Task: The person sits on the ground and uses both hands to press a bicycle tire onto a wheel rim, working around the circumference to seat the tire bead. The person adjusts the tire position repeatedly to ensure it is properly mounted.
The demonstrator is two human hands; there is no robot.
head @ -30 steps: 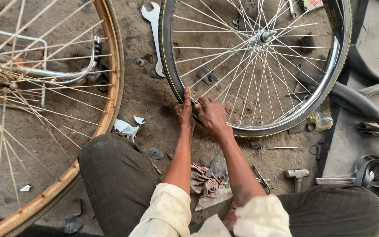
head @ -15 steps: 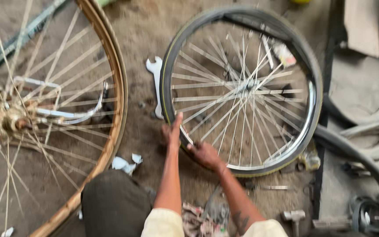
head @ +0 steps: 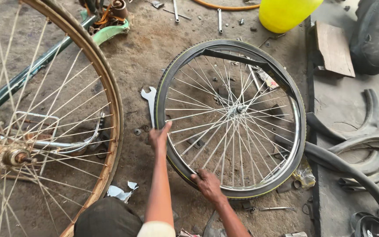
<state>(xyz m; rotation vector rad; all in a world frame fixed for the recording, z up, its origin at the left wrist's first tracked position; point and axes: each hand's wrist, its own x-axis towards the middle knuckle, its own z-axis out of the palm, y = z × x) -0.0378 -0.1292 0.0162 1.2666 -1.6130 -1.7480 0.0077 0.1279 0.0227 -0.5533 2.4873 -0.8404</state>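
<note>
Your left hand (head: 159, 138) and right hand (head: 208, 184) both close on the tyre (head: 172, 83). Fingers may pinch between tyre and rim (head: 281, 173); the unseated section could slip.

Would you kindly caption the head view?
Both hands, left hand and right hand, grip a tyre on a spoked wheel.

Just the one camera on my head, looking steeply down at the bike wheel (head: 233, 118) lying on the ground in front of me, roughly arm's reach away.
</note>
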